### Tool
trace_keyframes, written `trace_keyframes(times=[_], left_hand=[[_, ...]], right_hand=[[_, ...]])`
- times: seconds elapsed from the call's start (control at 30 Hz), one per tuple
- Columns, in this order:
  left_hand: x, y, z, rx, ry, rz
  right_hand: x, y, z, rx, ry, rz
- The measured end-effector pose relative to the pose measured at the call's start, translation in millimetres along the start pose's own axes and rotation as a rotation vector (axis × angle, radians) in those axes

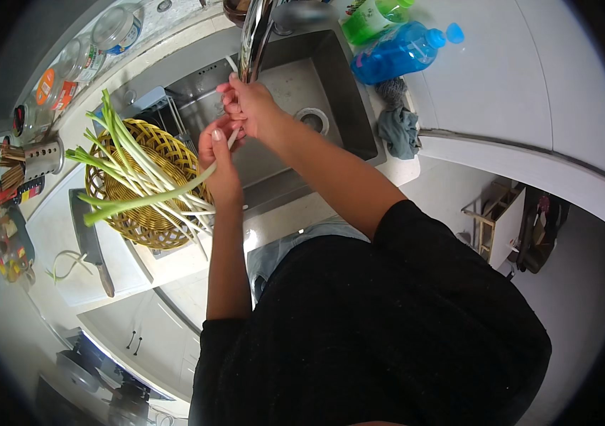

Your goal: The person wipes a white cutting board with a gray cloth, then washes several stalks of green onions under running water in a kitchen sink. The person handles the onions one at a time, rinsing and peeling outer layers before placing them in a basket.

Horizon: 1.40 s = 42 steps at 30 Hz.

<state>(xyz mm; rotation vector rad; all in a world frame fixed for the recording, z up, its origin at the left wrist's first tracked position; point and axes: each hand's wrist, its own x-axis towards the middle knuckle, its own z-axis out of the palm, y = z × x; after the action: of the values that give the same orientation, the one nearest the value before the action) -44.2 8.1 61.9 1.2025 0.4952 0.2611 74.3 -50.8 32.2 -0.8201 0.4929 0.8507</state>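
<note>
My left hand (220,157) holds a long green onion stalk (190,186) above the near left part of the steel sink (292,88). Just beyond it, my right hand (252,104) grips the same stalk by its white end, right under the chrome faucet (254,40). The stalk's white tip pokes out past my right fingers; its green leaf end reaches left over a woven basket (185,141). Several more green onions (127,154) lie across that basket, white ends toward me. Whether water is running is hard to tell.
Left of the basket, a cleaver (87,229) and onion scraps (68,261) lie on a white cutting board (49,218). Glass jars (116,29) line the back ledge near a chopstick holder (44,157). A blue soap bottle (395,53) and a grey cloth (398,133) sit right of the sink.
</note>
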Motion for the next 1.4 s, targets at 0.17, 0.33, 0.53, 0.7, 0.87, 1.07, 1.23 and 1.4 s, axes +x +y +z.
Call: trace_keyframes(times=[0.17, 0.33, 0.53, 0.7, 0.87, 1.07, 1.23, 1.4], left_hand=[[-19, -4, 16, 0.017, 0.136, 0.07], [-31, -7, 7, -0.052, 0.032, -0.004], [-42, 6, -9, -0.057, 0.075, -0.133], [-37, 17, -37, 0.024, 0.038, -0.168], [-26, 30, -56, 0.005, 0.095, -0.146], [-17, 32, -78, -0.124, 0.117, -0.125], [13, 16, -77, -0.307, 0.054, -0.172], [42, 7, -54, -0.304, -0.02, -0.244]], right_hand=[[14, 2, 14, -0.005, 0.121, -0.141], [35, -9, -17, -0.014, 0.164, -0.229], [40, -28, -30, -0.103, 0.125, -0.098], [53, -41, -25, -0.092, 0.108, -0.235], [48, -46, -33, -0.223, 0.03, -0.15], [23, -35, -14, 0.04, -0.232, -0.037], [-8, -33, -26, -0.241, -0.306, -0.038], [-51, -66, -34, -0.453, -0.121, -0.182]])
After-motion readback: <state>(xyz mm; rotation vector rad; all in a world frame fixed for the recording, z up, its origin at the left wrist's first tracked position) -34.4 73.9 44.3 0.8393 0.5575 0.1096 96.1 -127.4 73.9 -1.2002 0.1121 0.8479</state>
